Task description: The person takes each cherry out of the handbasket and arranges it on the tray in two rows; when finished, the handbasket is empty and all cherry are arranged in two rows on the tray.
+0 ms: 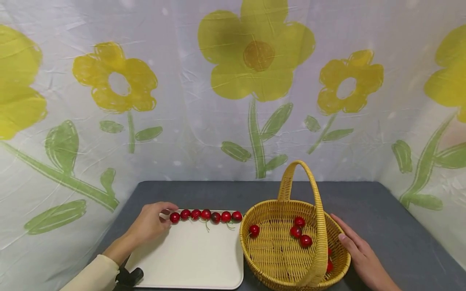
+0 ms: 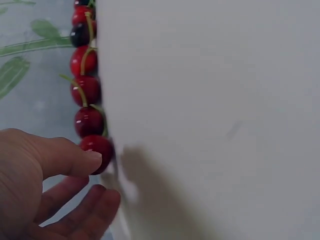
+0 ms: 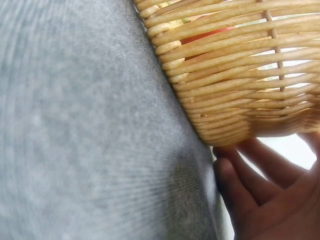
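Along the far edge of a white tray point(image 1: 193, 254) runs a row of several red cherries, some with green stems. My left hand point(image 1: 151, 222) is at the row's left end. Its thumb touches the end cherry point(image 2: 97, 150) in the left wrist view, with the other fingers spread apart below. To the tray's right stands a yellow wicker basket point(image 1: 276, 258) with a tall handle and several cherries inside, such as one cherry point(image 1: 306, 241) near the handle. My right hand point(image 1: 364, 254) rests against the basket's right side, thumb at the rim, fingers extended along the outer wall.
Both tray and basket are on a dark grey table point(image 1: 397, 230). Behind it hangs a pale cloth point(image 1: 204, 133) printed with yellow flowers. The basket's handle point(image 1: 320, 226) arches high over the basket. A black strap point(image 1: 129, 277) is on the left wrist.
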The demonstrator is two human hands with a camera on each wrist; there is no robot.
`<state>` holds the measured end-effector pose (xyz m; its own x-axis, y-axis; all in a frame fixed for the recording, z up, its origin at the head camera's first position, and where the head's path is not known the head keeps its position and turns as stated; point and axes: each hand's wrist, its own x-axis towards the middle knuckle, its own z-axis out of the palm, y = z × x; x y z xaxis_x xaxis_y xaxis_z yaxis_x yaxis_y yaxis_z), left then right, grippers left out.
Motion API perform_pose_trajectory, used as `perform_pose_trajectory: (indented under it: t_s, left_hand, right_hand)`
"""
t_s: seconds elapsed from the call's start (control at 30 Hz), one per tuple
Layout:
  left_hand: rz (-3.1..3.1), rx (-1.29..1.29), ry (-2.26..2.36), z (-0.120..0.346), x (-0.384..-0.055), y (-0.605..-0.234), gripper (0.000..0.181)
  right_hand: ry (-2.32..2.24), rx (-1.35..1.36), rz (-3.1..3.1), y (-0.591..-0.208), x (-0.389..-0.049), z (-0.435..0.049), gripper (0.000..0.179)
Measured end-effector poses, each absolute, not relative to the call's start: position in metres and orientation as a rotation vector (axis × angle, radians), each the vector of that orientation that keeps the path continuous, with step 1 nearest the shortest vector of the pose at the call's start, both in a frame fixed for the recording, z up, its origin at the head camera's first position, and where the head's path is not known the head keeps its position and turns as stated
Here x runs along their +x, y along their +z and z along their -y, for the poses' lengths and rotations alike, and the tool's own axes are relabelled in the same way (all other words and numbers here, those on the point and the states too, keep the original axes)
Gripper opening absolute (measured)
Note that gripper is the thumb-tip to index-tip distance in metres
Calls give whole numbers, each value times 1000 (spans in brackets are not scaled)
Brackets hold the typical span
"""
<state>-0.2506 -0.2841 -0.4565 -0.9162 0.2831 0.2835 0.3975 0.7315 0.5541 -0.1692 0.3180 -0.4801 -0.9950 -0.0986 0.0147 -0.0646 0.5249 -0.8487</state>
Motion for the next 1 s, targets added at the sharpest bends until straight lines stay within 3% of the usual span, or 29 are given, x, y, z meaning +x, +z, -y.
perform_pose_trajectory:
  t_s: [0.23,0.63,0.83,1.0]
  left_hand:
    - [2624,-543,-1170,271,-230,-434,46]
    - [2276,-1142,-2012,150,-207,-413,43]
    - [2336,-1375,-1956,81,-205,-416,41]
    - [2453,-1596,-1601,27,-200,-415,39]
  right_hand:
    - [-1561,-173,-2681,-480,-168,-318,59]
    - [-1458,-149,-2746,-478,-167,-317,58]
    - [-1527,-171,-2705,-478,-168,-317,58]
    - [-1501,-185,-2733,-476,-166,-316,57]
